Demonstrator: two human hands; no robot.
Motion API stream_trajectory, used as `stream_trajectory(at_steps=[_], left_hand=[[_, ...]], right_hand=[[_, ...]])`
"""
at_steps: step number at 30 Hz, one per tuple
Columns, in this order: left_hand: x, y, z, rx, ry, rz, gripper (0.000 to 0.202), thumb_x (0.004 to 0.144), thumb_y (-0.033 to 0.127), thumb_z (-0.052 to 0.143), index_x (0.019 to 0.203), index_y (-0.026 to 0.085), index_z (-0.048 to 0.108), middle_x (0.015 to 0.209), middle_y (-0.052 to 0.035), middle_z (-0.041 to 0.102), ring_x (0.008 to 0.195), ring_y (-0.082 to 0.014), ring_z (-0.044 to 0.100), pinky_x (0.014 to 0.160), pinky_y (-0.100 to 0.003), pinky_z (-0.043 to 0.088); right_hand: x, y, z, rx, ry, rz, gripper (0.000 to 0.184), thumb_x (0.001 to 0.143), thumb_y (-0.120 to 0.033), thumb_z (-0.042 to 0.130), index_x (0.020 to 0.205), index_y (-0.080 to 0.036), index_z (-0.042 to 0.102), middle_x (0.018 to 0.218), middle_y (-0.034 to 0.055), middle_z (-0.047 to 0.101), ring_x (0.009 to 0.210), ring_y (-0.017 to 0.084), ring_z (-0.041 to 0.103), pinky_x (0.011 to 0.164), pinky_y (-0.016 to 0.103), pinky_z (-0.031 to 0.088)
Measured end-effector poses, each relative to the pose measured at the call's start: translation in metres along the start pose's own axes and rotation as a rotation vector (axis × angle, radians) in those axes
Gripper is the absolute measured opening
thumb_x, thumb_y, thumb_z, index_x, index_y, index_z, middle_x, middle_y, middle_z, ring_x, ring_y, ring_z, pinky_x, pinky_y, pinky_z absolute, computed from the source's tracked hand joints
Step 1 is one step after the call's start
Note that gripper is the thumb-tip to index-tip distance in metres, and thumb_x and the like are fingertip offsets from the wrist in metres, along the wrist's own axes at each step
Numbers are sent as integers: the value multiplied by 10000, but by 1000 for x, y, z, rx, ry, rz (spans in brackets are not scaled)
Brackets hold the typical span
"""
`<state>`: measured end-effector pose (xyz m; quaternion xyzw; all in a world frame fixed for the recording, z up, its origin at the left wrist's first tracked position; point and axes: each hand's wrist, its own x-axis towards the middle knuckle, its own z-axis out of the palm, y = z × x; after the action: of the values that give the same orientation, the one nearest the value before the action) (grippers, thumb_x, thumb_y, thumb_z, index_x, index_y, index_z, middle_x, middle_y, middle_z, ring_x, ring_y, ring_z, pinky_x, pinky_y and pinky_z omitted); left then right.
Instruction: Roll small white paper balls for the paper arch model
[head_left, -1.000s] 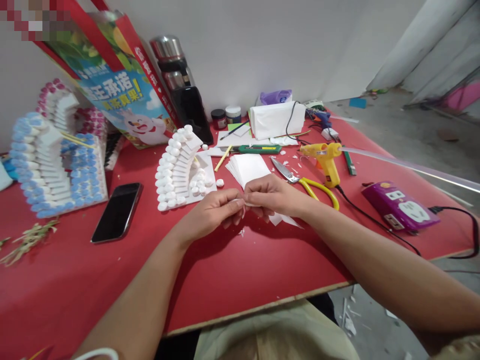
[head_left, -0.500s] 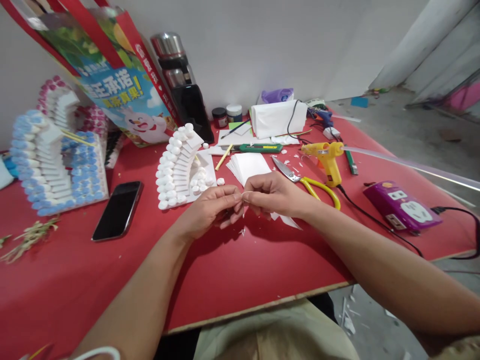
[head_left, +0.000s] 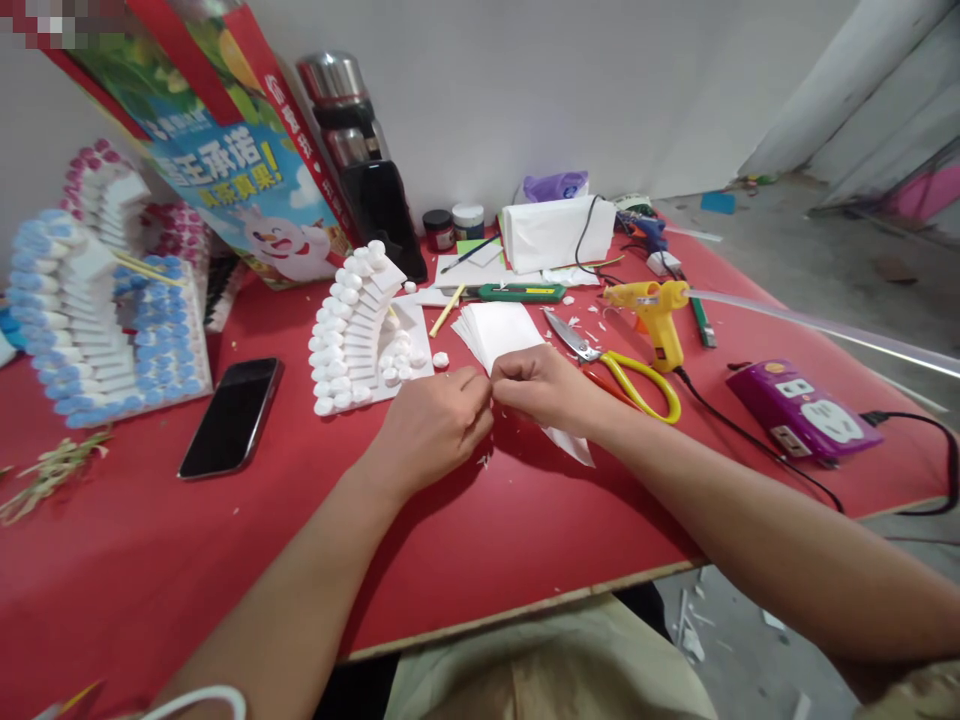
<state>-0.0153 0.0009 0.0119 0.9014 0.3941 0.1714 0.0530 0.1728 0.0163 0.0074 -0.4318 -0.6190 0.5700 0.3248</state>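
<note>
My left hand [head_left: 442, 420] and my right hand [head_left: 536, 385] meet over the red table [head_left: 525, 530], fingers curled and pinched together. Whatever lies between the fingertips is hidden. Just beyond them is a fanned stack of white paper [head_left: 501, 328], and a white paper strip [head_left: 571, 445] sticks out under my right hand. Left of the stack stands a white stepped model [head_left: 356, 330] edged with small white rolled pieces, more of which lie on its base. Yellow-handled scissors [head_left: 637, 380] rest to the right of my right hand.
A yellow glue gun [head_left: 654, 312] and a purple power strip [head_left: 806, 415] with cords lie at right. A green cutter [head_left: 521, 292] is behind the paper. At left are a phone [head_left: 231, 418], a blue-and-white model [head_left: 105, 330] and a shopping bag [head_left: 255, 170]. Thermoses [head_left: 337, 100] stand by the wall.
My left hand has rolled over so its back now faces up, and my right fingers have curled in tighter. The small pale piece seen between the fingertips is now hidden.
</note>
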Motion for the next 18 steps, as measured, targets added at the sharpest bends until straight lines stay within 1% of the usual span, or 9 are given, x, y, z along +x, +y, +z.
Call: stream_trajectory(at_steps=[3, 5, 7, 8, 10, 11, 13, 15, 18], left_hand=[[0, 3, 0, -10, 39, -42, 254, 989, 249, 411, 795, 175, 557, 756, -37, 575, 644, -170, 492, 567, -313, 273], [1, 4, -4, -250, 53, -160, 259, 986, 275, 445, 767, 180, 544, 709, -18, 561, 630, -154, 497, 588, -293, 329], [3, 3, -7, -629, 34, -349, 284, 973, 330, 492, 739, 180, 546, 631, -1, 553, 569, -133, 500, 569, -269, 368], [4, 1, -9, -844, -12, -463, 295, 969, 360, 489, 756, 173, 570, 636, -10, 591, 521, -124, 504, 519, -258, 357], [6, -3, -11, -1262, -193, -602, 427, 976, 409, 345, 752, 152, 603, 667, -75, 669, 423, -116, 483, 403, -246, 270], [7, -6, -11, -1402, -305, -670, 482, 972, 434, 300, 750, 144, 615, 628, -89, 662, 380, -118, 469, 370, -240, 237], [8, -11, -11, -1600, -451, -755, 462, 955, 419, 311, 707, 152, 594, 568, -95, 647, 313, -112, 432, 324, -225, 169], [8, -13, -11, -1719, -490, -788, 396, 942, 376, 363, 677, 162, 564, 532, -80, 626, 294, -104, 419, 307, -208, 157], [7, -14, -12, -1780, -444, -771, 341, 944, 329, 419, 675, 161, 543, 533, -53, 609, 311, -90, 429, 319, -186, 216]], right_hand=[[0, -3, 0, -19, 31, -5, 142, 723, -199, 540, 582, -184, 540, 465, -68, 426, 457, 73, 360, 447, 234, 253], [-1, -5, -1, -89, 71, -82, 165, 754, -207, 553, 592, -176, 556, 500, -56, 454, 493, 78, 386, 476, 235, 278], [-3, -6, -2, -212, 103, -215, 181, 805, -213, 566, 631, -168, 583, 546, -46, 480, 538, 83, 400, 515, 236, 297], [-3, -5, -2, -285, 120, -293, 179, 827, -208, 567, 656, -165, 596, 559, -45, 484, 549, 84, 397, 530, 237, 301], [-5, -4, -3, -428, 139, -429, 155, 852, -181, 563, 709, -162, 619, 577, -44, 493, 555, 86, 397, 553, 242, 304], [-6, -3, -4, -493, 135, -477, 144, 860, -171, 561, 733, -159, 629, 589, -41, 507, 558, 87, 405, 562, 245, 304], [-7, -2, -5, -597, 114, -544, 140, 877, -165, 547, 779, -153, 646, 645, -20, 561, 586, 96, 446, 584, 253, 307], [-7, -1, -6, -666, 85, -580, 149, 893, -174, 530, 818, -147, 656, 712, 7, 613, 623, 108, 488, 601, 260, 308], [-6, -1, -7, -706, 80, -598, 163, 904, -187, 514, 828, -148, 653, 731, 20, 631, 629, 116, 500, 604, 263, 303]])
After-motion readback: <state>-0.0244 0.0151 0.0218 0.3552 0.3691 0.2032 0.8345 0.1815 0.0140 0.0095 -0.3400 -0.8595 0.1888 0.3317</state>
